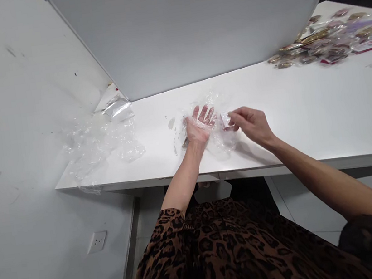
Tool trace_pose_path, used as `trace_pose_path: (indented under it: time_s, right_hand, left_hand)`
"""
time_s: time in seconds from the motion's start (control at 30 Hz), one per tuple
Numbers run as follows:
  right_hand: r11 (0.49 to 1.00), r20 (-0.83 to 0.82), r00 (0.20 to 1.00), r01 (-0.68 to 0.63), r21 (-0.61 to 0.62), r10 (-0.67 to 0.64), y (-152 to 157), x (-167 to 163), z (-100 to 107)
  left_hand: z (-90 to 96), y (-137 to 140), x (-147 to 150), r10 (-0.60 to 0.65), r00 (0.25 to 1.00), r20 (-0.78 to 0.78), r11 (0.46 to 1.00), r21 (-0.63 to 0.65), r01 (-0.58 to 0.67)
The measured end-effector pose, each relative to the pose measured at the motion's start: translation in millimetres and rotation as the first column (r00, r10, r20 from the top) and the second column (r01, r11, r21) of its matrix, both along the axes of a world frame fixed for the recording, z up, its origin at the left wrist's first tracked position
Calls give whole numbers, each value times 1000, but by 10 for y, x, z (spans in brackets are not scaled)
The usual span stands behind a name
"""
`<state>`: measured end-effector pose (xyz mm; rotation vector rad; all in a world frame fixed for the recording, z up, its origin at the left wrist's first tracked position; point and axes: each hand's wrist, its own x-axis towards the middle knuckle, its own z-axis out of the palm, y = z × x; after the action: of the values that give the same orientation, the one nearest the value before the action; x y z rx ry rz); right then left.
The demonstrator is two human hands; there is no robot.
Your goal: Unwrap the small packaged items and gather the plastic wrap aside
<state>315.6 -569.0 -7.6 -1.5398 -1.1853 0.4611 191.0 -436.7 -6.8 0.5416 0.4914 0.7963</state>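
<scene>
My left hand (200, 124) lies palm up over the white table, its fingers spread. A crumpled clear plastic bag (222, 140) covers part of its fingers; whether the hand is inside the bag or beneath it I cannot tell. To the right, my right hand (250, 124) is closed in a pinch on a small clear packet (225, 120) with a pinkish edge, right beside the bag. A small brownish item (185, 142) shows at the left side of my left wrist, mostly hidden.
Loose clear plastic wrap (103, 139) is heaped at the table's left end, partly over the front edge. Several wrapped small items (327, 43) lie piled at the back right. A grey upright panel (185, 29) stands along the back of the white table (323, 117).
</scene>
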Motion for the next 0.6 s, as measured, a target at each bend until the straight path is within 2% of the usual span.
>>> trace_pose_path:
  time_s: [0.07,0.13,0.17,0.23,0.33,0.4,0.5,0.6]
  right_hand:
    - [986,82,983,168,-18,-166,193,122,-13]
    - [975,153,973,192,-109,-174,374,204,-55]
    - [973,132,980,170,-153,-151,439,225,-79]
    - [977,-11,995,98,-192,-102,499,241,-121]
    - [980,-221,975,-6,-198,-38,445,254,-154]
    - [983,-276,961,-20,-184,-32,375,282,-166]
    - [987,-330,936,81,-136,-122,294,361,-201]
    - [955,-379,880,232,-183,-286,236,485,-278]
  left_hand:
    - [24,-15,-19,-14,1000,21,1000,22,13]
    - [53,-23,-45,-37,999,20,996,76,36]
    - [70,-23,-60,-43,999,13,993,108,41]
    - [107,-21,-88,-36,999,0,984,173,35]
    - [161,-22,-117,-5,1000,3,972,235,4]
    - [184,-28,-126,-9,1000,22,972,235,4]
    - [187,-37,-150,-14,997,81,975,222,-4]
    - [162,-34,-220,13,990,140,974,224,-44]
